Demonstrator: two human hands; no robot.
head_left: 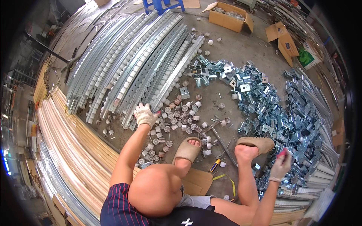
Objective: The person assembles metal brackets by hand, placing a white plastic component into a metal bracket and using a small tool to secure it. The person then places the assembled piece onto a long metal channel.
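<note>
Right hand [281, 165], gloved, is over the near edge of the bracket heap [298, 120]; whether it grips anything cannot be told; a yellow-handled screwdriver [215, 165] lies between the sandals [258, 143], presumably for easy reach; left hand [144, 114], gloved, appears to rest spread at the near ends of the metal channels [160, 71], not closed round any; these lie side by side, apparently for orderly access, white wheels [145, 52] seated in several (loose wheels [173, 121] lie scattered alongside); farther off, an open cardboard box [226, 23] holds small pale pieces [228, 13], unidentified; a second carton's [281, 32] contents are not visible
</note>
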